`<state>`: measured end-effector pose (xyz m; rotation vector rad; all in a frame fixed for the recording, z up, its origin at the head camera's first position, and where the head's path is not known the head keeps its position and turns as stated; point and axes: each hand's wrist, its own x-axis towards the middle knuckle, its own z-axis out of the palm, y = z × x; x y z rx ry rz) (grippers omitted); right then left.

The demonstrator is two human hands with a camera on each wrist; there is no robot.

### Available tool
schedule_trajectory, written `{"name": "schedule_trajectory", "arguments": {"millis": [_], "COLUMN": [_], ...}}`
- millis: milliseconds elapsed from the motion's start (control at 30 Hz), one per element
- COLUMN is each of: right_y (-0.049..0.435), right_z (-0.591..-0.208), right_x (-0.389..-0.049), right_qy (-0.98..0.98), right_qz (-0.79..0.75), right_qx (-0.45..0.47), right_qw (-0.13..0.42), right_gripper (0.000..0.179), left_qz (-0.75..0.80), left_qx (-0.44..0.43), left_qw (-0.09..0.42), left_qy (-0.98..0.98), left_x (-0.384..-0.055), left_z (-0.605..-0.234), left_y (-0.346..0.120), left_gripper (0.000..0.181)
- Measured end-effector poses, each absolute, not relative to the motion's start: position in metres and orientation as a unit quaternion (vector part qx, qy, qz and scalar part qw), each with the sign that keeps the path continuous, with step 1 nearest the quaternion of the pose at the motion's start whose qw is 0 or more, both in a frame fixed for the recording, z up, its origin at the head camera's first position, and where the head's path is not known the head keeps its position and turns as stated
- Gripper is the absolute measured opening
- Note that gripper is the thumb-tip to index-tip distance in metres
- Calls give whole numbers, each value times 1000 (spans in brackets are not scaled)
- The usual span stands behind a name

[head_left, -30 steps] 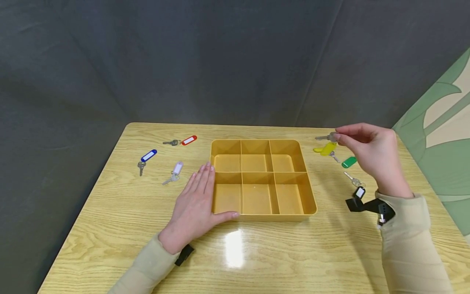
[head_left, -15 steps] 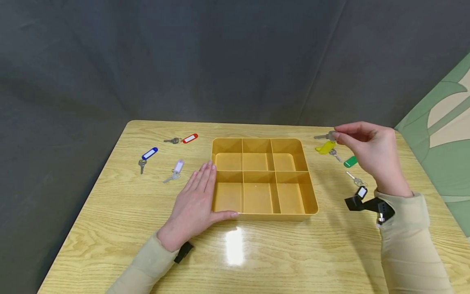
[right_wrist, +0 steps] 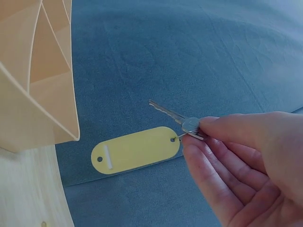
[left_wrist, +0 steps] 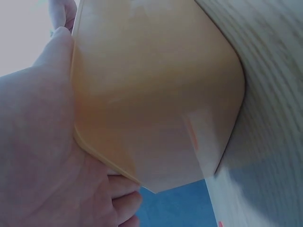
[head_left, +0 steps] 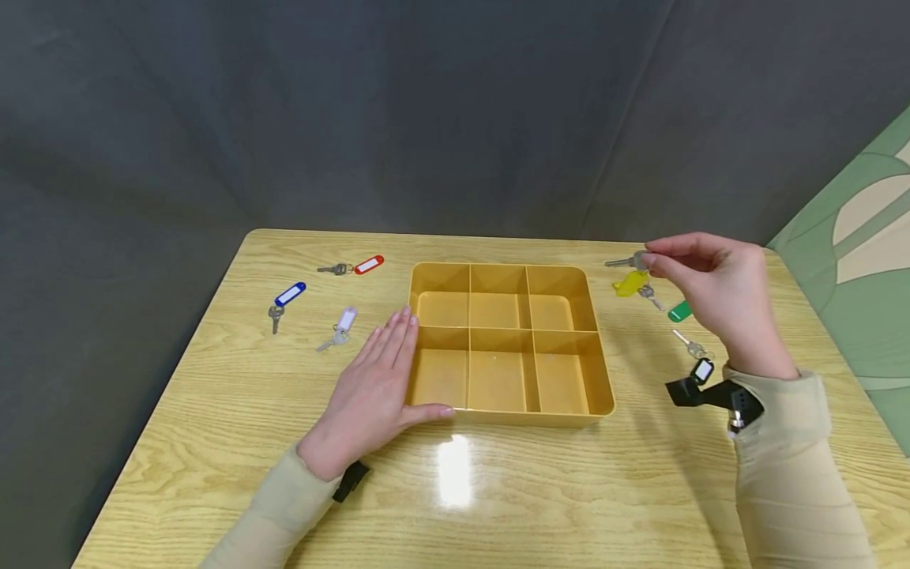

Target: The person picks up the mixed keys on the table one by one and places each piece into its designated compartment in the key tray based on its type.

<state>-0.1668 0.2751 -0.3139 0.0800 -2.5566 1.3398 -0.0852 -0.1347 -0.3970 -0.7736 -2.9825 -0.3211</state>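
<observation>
My right hand [head_left: 718, 292] is raised at the back right of the table, pinching a silver key [right_wrist: 163, 111] by its round head between thumb and fingers. From the key's ring hangs a yellow key tag [right_wrist: 137, 149], seen flat in the right wrist view. A yellow-orange six-compartment tray [head_left: 498, 417] sits mid-table, its compartments bare. My left hand [head_left: 370, 387] lies against the tray's left side with straight fingers, the thumb along its front rim. In the left wrist view the palm meets the tray's rim [left_wrist: 73, 85].
Left of the tray lie keys with a red tag [head_left: 369, 265], a blue tag [head_left: 290, 294] and a white tag [head_left: 347, 320]. Under and beside my right hand are keys with a green tag [head_left: 679, 311] and a black tag [head_left: 702, 371]. A dark curtain [head_left: 455, 118] hangs behind the table.
The yellow tag has swung slightly below the held key. My left thumb has slid a little left along the front rim. The right hand has hardly moved.
</observation>
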Motion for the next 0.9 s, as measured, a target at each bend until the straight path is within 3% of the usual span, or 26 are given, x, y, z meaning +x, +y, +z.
{"name": "schedule_trajectory", "arguments": {"millis": [900], "right_y": [270], "right_z": [-312], "right_x": [-164], "right_qy": [-872], "right_qz": [475], "right_qx": [24], "right_qw": [115], "right_gripper": [26], "left_qz": [-118], "left_qx": [-259], "left_qw": [-1], "left_qy": [-959], "left_x": [-74], "left_z": [-392], "left_y": [-136], "left_gripper": [119]}}
